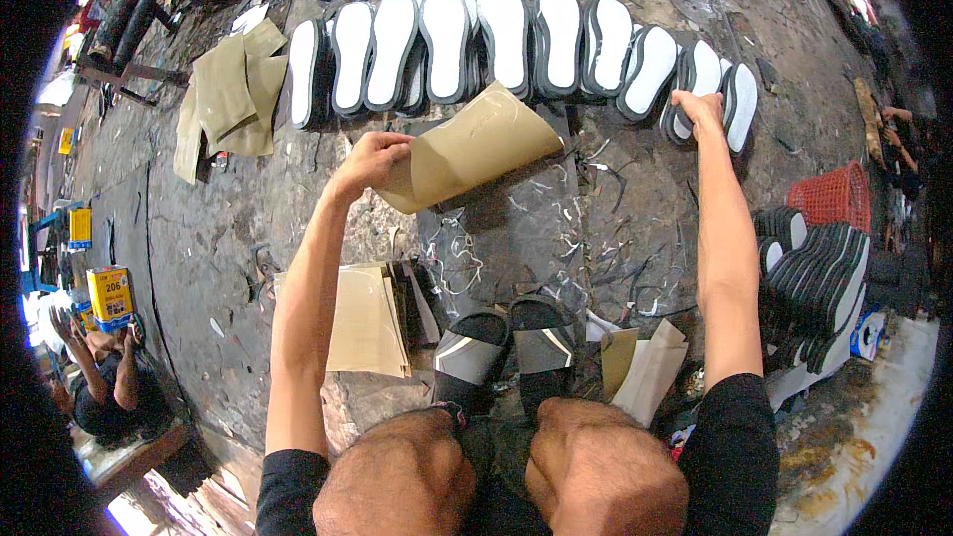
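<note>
My left hand (pixel 371 163) grips the left edge of a tan, curling sheet (pixel 481 151), which hangs above the floor in front of me. My right arm stretches far to the right. There my right hand (pixel 701 111) has its fingers closed on a white-topped black sandal sole (pixel 706 67) near the right end of a long row. Several stacks of such soles (pixel 502 38) stand side by side in an arc along the far side. The underside of the grasped sole and some fingertips are hidden.
More tan sheets (pixel 230 89) lie at far left, and a sheet pile (pixel 369 323) sits by my left foot. Offcuts (pixel 655 367) lie near my right foot. Stacked soles (pixel 819 273) and a red basket (pixel 832 196) stand right. Another person (pixel 114 377) is at left beside a yellow can (pixel 110 296).
</note>
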The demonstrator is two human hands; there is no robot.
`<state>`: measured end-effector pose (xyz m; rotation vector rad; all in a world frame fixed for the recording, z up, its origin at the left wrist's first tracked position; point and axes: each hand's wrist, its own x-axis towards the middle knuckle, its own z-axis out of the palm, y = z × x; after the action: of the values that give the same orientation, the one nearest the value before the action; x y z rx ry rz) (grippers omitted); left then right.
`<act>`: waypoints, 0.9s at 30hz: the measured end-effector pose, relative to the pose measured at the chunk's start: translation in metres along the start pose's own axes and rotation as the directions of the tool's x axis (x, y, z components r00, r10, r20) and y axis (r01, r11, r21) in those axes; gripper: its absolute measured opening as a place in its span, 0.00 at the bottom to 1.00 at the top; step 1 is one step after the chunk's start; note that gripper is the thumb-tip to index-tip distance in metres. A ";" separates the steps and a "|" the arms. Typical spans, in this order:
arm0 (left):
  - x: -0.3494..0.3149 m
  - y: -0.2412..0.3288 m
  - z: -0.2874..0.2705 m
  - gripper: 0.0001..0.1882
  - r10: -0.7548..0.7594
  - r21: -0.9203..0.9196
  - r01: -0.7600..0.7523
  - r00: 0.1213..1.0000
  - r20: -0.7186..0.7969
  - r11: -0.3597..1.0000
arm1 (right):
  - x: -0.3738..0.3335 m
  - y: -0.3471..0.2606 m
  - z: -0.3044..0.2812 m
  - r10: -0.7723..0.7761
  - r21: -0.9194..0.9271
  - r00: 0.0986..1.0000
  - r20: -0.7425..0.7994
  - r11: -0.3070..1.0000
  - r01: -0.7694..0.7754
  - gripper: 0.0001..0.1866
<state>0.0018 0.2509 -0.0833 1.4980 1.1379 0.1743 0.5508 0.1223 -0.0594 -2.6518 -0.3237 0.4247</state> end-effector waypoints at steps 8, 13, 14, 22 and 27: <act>-0.019 0.020 0.009 0.15 0.041 0.003 -0.041 0.999 0.033 0.999 | 0.017 0.014 -0.026 0.083 0.410 0.977 0.199 0.898 -0.160 0.46; -0.038 0.004 0.017 0.14 0.187 0.106 -0.200 0.976 0.115 0.974 | 0.013 0.010 -0.028 0.074 0.474 0.925 0.372 0.842 -0.258 0.45; -0.045 0.009 0.031 0.14 0.303 0.218 -0.328 0.943 0.140 0.919 | 0.013 0.014 -0.031 0.066 0.513 0.930 0.362 0.819 -0.257 0.48; -0.122 -0.048 0.146 0.10 0.585 0.507 -0.577 0.794 0.166 0.640 | -0.021 -0.004 -0.044 -0.105 0.746 0.844 0.526 0.534 -0.398 0.55; -0.145 -0.053 0.174 0.16 0.434 0.320 -0.408 0.901 -0.011 0.855 | -0.109 0.031 -0.013 -0.205 0.334 0.940 -0.272 0.896 0.292 0.38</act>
<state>0.0151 0.0202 -0.1110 2.0339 0.9118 0.3748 0.4589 0.0586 -0.0350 -2.2217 -0.4558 0.0798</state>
